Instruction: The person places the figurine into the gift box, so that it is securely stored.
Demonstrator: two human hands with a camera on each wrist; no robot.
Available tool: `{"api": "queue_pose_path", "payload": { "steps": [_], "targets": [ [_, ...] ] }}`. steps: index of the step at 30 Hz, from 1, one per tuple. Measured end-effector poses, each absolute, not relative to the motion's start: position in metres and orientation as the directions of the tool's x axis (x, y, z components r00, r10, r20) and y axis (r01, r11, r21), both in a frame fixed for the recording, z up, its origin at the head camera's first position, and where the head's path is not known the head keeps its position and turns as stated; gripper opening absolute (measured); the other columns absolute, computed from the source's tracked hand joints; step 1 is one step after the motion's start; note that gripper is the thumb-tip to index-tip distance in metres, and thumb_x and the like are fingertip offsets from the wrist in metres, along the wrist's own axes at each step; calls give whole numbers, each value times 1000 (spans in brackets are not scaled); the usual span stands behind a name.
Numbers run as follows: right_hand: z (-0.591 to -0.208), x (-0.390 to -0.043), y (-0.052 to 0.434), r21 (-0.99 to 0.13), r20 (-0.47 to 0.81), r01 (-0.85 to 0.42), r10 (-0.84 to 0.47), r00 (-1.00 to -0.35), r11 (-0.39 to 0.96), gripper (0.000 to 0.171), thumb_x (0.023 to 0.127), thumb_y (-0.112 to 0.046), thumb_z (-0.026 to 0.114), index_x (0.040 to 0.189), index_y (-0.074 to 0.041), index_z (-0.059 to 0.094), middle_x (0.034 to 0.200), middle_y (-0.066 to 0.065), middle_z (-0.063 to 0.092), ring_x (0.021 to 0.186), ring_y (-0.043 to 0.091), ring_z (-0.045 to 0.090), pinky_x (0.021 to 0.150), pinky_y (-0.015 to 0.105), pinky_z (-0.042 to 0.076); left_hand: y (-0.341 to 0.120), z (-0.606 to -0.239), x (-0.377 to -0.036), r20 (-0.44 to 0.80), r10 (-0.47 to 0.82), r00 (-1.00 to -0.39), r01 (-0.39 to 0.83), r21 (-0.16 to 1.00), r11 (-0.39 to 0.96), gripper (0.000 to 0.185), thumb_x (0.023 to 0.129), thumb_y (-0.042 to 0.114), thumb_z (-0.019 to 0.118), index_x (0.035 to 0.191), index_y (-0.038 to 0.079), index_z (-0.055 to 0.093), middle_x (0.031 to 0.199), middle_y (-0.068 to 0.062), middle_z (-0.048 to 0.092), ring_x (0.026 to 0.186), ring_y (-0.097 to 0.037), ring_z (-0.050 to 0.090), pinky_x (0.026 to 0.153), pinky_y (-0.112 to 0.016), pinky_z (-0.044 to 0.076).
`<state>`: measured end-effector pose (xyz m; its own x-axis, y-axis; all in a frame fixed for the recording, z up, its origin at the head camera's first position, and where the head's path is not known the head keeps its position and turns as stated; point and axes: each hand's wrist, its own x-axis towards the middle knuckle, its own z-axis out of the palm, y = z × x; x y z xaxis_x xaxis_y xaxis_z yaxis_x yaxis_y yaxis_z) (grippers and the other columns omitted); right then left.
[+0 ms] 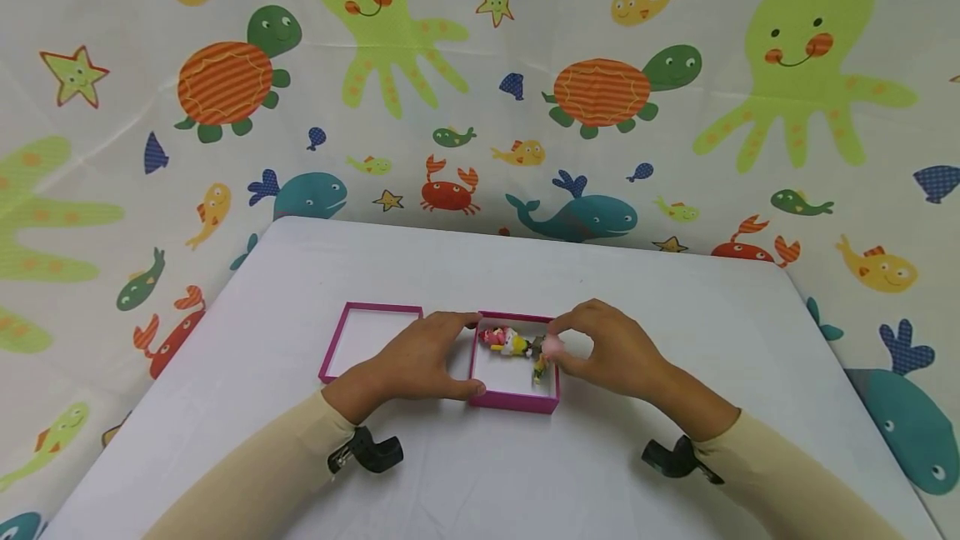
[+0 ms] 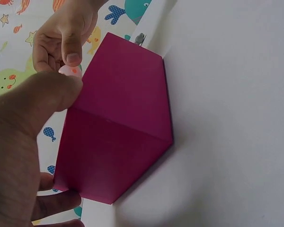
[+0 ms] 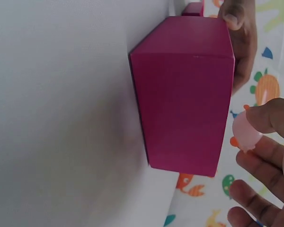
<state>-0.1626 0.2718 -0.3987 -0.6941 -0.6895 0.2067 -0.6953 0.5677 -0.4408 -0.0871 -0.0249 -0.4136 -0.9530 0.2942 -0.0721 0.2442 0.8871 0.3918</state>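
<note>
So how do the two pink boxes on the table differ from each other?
The right pink box holds small toy figures, while the left pink box shows only its bare white inside. The left hand grips the right pink box by its near and far left corners; no hand holds the left pink box. The right hand pinches a pale pink piece over the right pink box. Both are open, square, magenta-walled, white inside.

The scene is lit brightly and evenly from above, without glare. Only faint, soft shadows are cast on the white counter (image 1: 675, 340) beside the magenta box (image 1: 514, 397). Bending is seen at the edges of the head view. The hands are rendered blurred in both wrist views.
</note>
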Motion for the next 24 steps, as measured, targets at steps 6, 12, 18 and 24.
{"api": "queue_pose_path", "payload": {
  "steps": [6,12,18,24],
  "targets": [
    [-401,-161,263,-420,236,-731,-713,-660,538,33,81,-34,89,109,-23,77,102,-14,69,105,13,60,86,38,57,-25,-415,-87,-66,298,-952,251,390,886,104,72,65,81,156,19,43,151,-3,51,140,-27,44,110,-56,42],
    [-404,-161,253,-420,229,-741,-729,-645,524,34,82,-37,88,111,-22,78,102,-15,70,106,13,60,87,38,56,-26,-416,-86,-50,301,-952,258,395,882,103,72,65,81,155,18,44,150,-3,52,140,-27,45,109,-55,43],
    [-407,-160,243,-421,218,-749,-744,-632,512,33,81,-33,89,111,-23,79,99,-15,70,102,12,59,81,33,56,-26,-416,-86,-40,303,-952,263,397,879,101,72,64,81,154,17,46,149,-4,53,139,-27,46,109,-54,44],
    [-408,-158,234,-418,206,-758,-760,-616,501,29,81,-34,89,107,-26,79,97,-15,70,99,11,57,78,30,55,-26,-416,-86,-34,301,-953,264,396,879,102,71,66,81,154,18,46,149,-3,54,139,-26,46,108,-53,44]
  ]
}}
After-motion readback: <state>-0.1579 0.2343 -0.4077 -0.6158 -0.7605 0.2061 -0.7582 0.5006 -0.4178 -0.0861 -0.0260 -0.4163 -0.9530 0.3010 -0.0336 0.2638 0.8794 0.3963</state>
